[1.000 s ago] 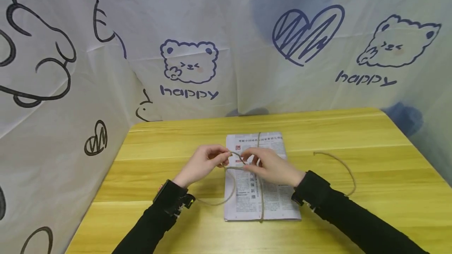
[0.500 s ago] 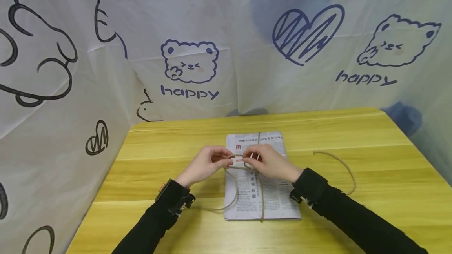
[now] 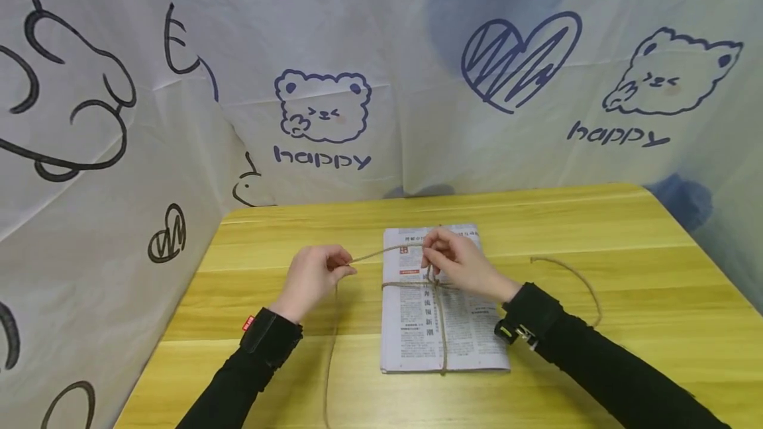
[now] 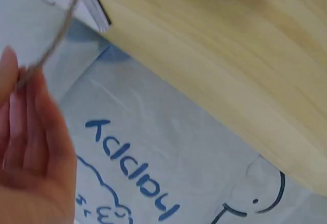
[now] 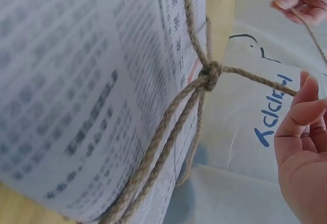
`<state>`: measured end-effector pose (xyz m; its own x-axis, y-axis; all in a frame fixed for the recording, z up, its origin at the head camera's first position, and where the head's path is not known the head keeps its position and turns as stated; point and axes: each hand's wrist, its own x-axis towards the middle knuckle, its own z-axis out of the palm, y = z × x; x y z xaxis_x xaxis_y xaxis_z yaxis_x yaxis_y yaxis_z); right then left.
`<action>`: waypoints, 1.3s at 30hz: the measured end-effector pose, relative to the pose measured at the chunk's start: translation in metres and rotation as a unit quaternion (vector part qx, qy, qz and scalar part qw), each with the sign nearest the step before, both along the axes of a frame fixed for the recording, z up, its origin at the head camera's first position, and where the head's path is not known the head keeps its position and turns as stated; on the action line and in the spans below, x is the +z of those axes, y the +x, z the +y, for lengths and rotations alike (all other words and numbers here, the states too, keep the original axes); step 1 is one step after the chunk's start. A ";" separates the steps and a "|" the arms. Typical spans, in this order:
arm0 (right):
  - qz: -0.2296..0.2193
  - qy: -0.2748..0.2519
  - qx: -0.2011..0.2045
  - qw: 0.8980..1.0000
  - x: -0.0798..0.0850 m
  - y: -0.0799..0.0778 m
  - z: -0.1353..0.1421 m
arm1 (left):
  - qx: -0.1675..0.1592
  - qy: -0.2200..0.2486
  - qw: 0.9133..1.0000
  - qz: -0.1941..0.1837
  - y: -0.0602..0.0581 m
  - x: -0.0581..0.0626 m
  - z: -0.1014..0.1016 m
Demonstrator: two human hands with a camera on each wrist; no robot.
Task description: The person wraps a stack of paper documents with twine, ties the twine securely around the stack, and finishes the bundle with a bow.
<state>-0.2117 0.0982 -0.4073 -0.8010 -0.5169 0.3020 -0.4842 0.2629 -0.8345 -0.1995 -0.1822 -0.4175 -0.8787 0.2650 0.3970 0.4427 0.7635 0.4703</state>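
A folded stack of newspapers (image 3: 408,343) lies on the table, with twine (image 3: 443,343) running round it lengthwise and crosswise. The strands meet in a knot (image 5: 210,75), seen close up in the right wrist view. My right hand (image 3: 461,265) pinches the twine that rises from this knot, just above the crossing. Left of the stack, my left hand (image 3: 312,277) pinches the same twine between thumb and fingers. A stretch of twine spans the two hands over the papers. From the left hand a tail hangs toward the table's near side.
Another length of twine (image 3: 575,273) curves over the yellow wood-grain table (image 3: 650,349) on the right, partly behind my right sleeve. White cloth (image 3: 411,118) printed with bears and hearts stands behind the table and at its sides.
My left hand has moved left, off the stack, drawing twine out between the hands. The loop over the papers' left side is gone. My right hand has shifted slightly right and up.
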 end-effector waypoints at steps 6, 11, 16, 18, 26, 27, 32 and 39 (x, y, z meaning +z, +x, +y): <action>0.040 0.020 -0.014 0.999 0.007 0.004 0.001 | 0.018 -0.010 0.976 0.218 -0.006 0.030 -0.010; 0.059 0.017 -0.018 0.998 -0.015 -0.009 0.002 | -0.013 -0.021 0.958 0.284 -0.002 0.054 -0.017; 0.042 0.020 -0.026 0.999 -0.027 -0.018 0.004 | -0.017 -0.083 0.982 0.167 0.000 0.049 -0.031; 0.036 0.027 -0.027 0.999 -0.029 -0.020 0.004 | -0.005 -0.121 0.989 0.086 -0.002 0.038 -0.036; 0.050 0.033 -0.013 0.998 -0.033 -0.026 0.001 | -0.041 -0.134 0.983 -0.116 -0.013 -0.002 -0.009; 0.053 0.032 -0.015 0.998 -0.033 -0.026 0.001 | -0.047 -0.123 0.985 -0.112 -0.015 -0.003 -0.002; 0.067 0.027 -0.020 0.997 -0.021 -0.022 0.002 | -0.074 -0.071 0.990 -0.101 -0.026 -0.012 0.029; 0.053 0.016 -0.012 0.998 0.002 -0.009 0.004 | -0.111 -0.006 0.986 -0.125 -0.034 -0.029 0.056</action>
<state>-0.2202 0.1025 -0.4056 -0.7782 -0.5082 0.3691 -0.5620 0.3011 -0.7704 -0.2331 -0.1265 -0.4465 -0.8687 0.4646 0.1716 0.4710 0.6678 0.5764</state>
